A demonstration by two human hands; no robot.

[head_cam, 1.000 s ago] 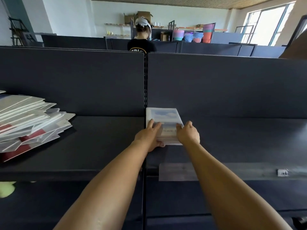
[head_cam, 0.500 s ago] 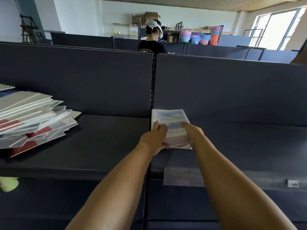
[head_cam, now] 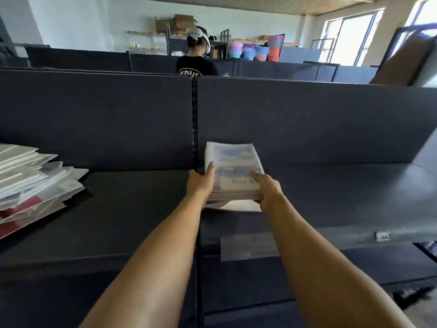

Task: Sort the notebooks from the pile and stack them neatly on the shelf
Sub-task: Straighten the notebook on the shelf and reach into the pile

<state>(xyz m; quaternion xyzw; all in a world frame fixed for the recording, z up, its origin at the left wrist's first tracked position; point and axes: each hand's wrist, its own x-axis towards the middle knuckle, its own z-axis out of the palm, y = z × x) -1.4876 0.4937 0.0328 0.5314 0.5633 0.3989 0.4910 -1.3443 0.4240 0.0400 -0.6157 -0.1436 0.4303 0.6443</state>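
Note:
A small stack of notebooks (head_cam: 234,159) with pale blue sky covers lies on the dark shelf (head_cam: 331,197), close to the centre upright. My left hand (head_cam: 201,183) holds the stack's left side, thumb lying on the top cover. My right hand (head_cam: 268,190) grips its near right corner, fingers wrapped round the edge and a finger on top. A loose pile of white and red notebooks (head_cam: 35,183) sprawls at the far left of the shelf, well apart from both hands.
A dark back panel (head_cam: 307,121) rises right behind the stack. A slotted upright (head_cam: 194,129) splits the shelf in two. A person (head_cam: 196,60) in a black shirt stands beyond the panel. A clear label strip (head_cam: 246,247) sits on the shelf's front edge.
Both hands have shifted on the stack: the left has slid along its left side, and the right has gone from a fist on top to gripping the near right corner. The stack's near end looks slightly raised.

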